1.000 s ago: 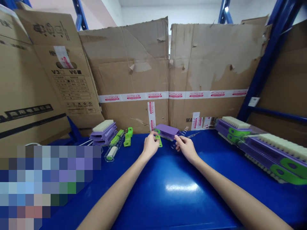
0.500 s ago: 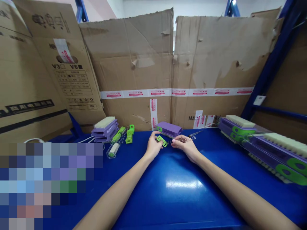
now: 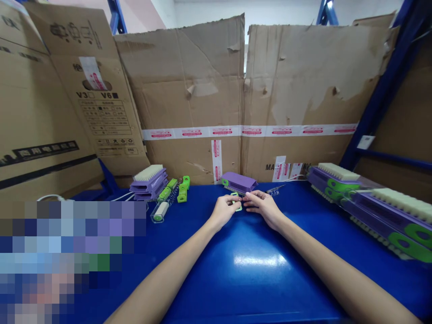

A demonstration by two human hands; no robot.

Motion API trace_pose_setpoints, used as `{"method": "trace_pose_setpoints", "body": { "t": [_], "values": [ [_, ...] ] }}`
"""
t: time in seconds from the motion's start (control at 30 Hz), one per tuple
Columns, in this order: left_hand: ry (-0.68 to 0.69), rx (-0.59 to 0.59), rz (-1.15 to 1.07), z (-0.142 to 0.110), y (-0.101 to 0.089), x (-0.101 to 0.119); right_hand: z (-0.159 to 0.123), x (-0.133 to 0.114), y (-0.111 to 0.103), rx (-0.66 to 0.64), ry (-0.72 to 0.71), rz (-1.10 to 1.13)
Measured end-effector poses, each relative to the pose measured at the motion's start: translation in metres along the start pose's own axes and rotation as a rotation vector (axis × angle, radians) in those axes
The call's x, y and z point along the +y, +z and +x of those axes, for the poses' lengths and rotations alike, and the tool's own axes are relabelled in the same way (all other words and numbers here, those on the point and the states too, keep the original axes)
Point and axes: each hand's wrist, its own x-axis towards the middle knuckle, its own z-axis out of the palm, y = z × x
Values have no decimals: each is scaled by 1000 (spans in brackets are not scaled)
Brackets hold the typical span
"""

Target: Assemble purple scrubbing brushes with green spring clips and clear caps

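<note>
My left hand (image 3: 223, 210) pinches a small green plastic piece (image 3: 238, 207) with cut-out openings, now turned nearly edge-on. Close beside it, the fingertips of my right hand (image 3: 262, 204) meet the piece, closed around a thin metal spring that is mostly hidden by the fingers. Just behind both hands lies a purple plastic housing (image 3: 239, 181) with a green end. More loose springs (image 3: 275, 192) and a thin pointed tool (image 3: 279, 186) rest right of my right hand.
On the left stand stacked purple brush heads (image 3: 148, 182), green parts (image 3: 183, 189), a coiled spring row (image 3: 174, 192) and a clear case (image 3: 159, 211). Larger purple brush assemblies (image 3: 378, 204) line the right side. Cardboard sheets (image 3: 189, 99) wall the back of the blue table (image 3: 216, 279).
My left hand has shifted right, bringing the green piece against my right fingertips and tilting it. My right hand has stayed almost in place.
</note>
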Motion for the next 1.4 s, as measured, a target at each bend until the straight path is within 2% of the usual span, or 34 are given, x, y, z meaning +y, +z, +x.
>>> {"method": "trace_pose_setpoints", "body": {
  "t": [0.17,0.33,0.53,0.8,1.03,1.4],
  "values": [
    [-21,30,-59,-2,1,3,1,-1,-4,-41,9,31],
    [-49,-29,-124,-4,-4,7,0,-4,-4,-131,50,106],
    [-60,-51,-187,-6,-6,10,1,-6,-7,-133,36,169],
    [91,67,116,-3,-9,7,2,0,-6,-124,-53,-23],
    [144,74,208,-2,-10,2,-1,-1,-1,-125,-118,-170],
    [112,99,487,-7,-11,5,0,1,0,-143,-200,-255]
  ]
}}
